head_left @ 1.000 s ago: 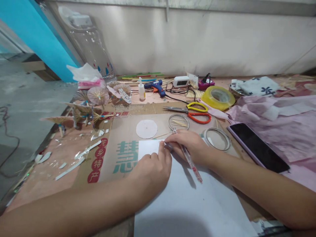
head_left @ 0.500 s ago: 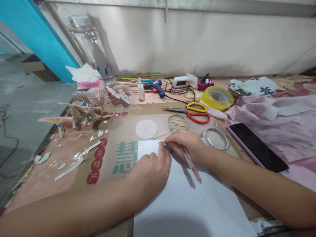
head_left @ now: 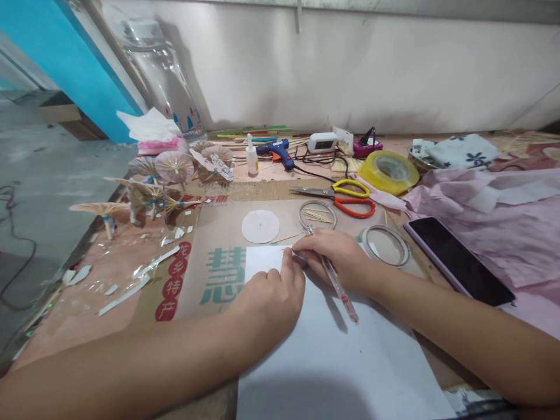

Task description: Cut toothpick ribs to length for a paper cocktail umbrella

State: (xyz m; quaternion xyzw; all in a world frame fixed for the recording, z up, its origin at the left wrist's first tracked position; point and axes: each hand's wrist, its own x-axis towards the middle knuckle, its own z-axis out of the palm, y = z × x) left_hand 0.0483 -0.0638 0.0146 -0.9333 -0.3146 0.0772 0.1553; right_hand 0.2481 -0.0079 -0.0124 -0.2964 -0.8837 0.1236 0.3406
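Note:
A white sheet of paper (head_left: 332, 356) lies on flattened cardboard (head_left: 219, 233) in front of me. My right hand (head_left: 335, 256) is closed on a clear pen with red ink (head_left: 336, 287), its tip at the sheet's far edge. My left hand (head_left: 271, 297) is curled into a fist and presses down on the sheet right beside the pen tip; whether it holds anything is hidden. A white paper circle (head_left: 260, 226) lies just beyond the sheet.
Two rings (head_left: 317, 214) (head_left: 385, 245), one with toothpicks inside, scissors (head_left: 345, 198), yellow tape roll (head_left: 387, 171), blue glue gun (head_left: 275, 150), glue bottle (head_left: 251, 158), small paper umbrellas (head_left: 153, 186) and paper scraps at left. A dark phone (head_left: 457, 259) lies on pink cloth (head_left: 503, 216) at right.
Both hands stay almost still on the sheet; only the view shifts slightly.

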